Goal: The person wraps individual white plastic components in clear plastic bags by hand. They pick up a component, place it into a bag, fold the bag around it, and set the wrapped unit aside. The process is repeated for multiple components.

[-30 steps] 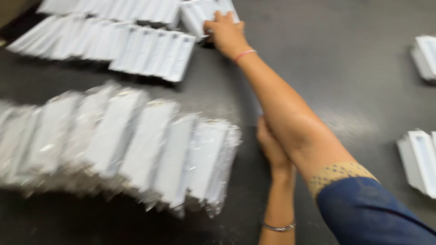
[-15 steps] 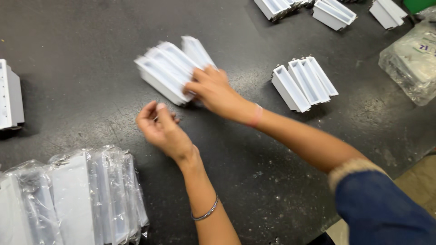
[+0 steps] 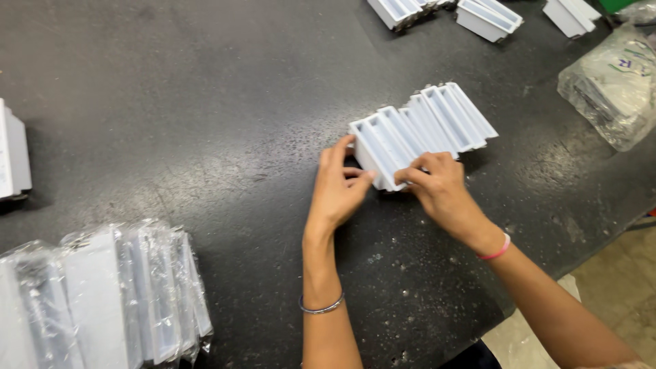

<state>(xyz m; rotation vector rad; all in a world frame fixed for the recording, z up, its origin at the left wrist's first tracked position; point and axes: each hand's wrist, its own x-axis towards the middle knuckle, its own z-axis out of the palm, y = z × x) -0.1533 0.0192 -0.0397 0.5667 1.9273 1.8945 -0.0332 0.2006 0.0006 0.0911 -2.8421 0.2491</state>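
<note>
1. The left hand and right hand both pinch the near end of a fanned row of white plastic trays lying mid-surface.
2. Better to press evenly from both sides; the leaning trays may slip apart.
3. Keep clear of the bagged trays at lower left.

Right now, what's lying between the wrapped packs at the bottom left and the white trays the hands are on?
Only bare black table, as the head view shows.

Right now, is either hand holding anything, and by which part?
Both hands grip the near end of the row of white plastic trays: left hand at its end face, right hand on top.
</note>
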